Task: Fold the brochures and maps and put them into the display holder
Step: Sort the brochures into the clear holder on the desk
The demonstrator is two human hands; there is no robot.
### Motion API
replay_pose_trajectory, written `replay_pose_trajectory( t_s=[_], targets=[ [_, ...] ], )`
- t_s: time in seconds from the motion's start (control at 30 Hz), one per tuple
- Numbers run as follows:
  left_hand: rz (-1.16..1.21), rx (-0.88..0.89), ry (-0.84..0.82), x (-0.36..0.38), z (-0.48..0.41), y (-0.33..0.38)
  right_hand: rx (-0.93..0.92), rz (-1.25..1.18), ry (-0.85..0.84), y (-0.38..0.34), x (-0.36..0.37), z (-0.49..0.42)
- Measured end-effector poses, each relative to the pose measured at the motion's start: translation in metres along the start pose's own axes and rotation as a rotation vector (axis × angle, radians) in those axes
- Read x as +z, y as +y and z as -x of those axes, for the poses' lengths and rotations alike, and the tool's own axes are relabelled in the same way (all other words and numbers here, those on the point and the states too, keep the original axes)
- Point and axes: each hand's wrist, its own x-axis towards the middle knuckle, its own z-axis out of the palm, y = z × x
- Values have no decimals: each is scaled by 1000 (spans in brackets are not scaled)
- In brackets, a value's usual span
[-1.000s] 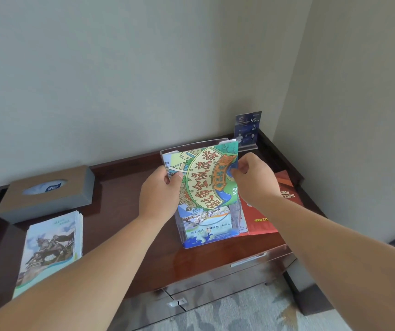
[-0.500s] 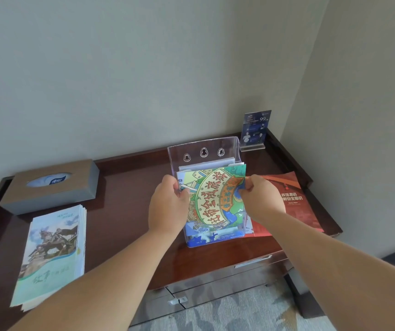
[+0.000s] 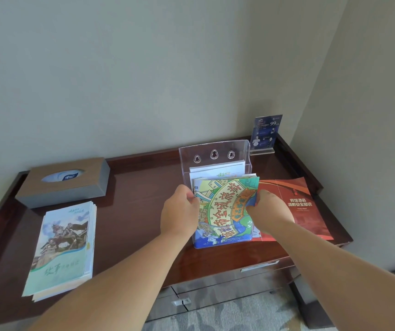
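1. Dark desk in a corner.
2. Map upright, long axis vertical, in front pocket of clear holder.
3. Left hand and right hand pinch its side edges.
4. Map lower than before.

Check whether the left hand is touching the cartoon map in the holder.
Touching. The head view shows the left hand gripping the left edge of the cartoon map, with no gap between fingers and paper.

My left hand: bare, its back toward the camera.
My left forearm: bare, wrist to frame edge.
My right hand: bare, its back showing.
My right forearm: bare, wrist to frame edge.
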Motion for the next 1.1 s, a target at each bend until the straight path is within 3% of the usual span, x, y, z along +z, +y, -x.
replay_pose_trajectory(
  t_s=[0.3, 0.87, 0.93, 1.0, 1.1],
  targets=[
    [-5, 3, 17, -3, 7, 2, -25, 25, -44, -1, -4, 7],
    [40, -34, -132, -10, -2, 6, 32, -65, -123, -8, -2, 9],
    [9, -34, -113, -12, -2, 3, 82, -75, -34, -14, -5, 15],
    [-2, -44, -82, -17, -2, -2, 66, -147, 175, -21, -12, 23],
    [-20, -70, -37, -32, -2, -13, -185, -219, 378, -44, -18, 35]
  ],
)
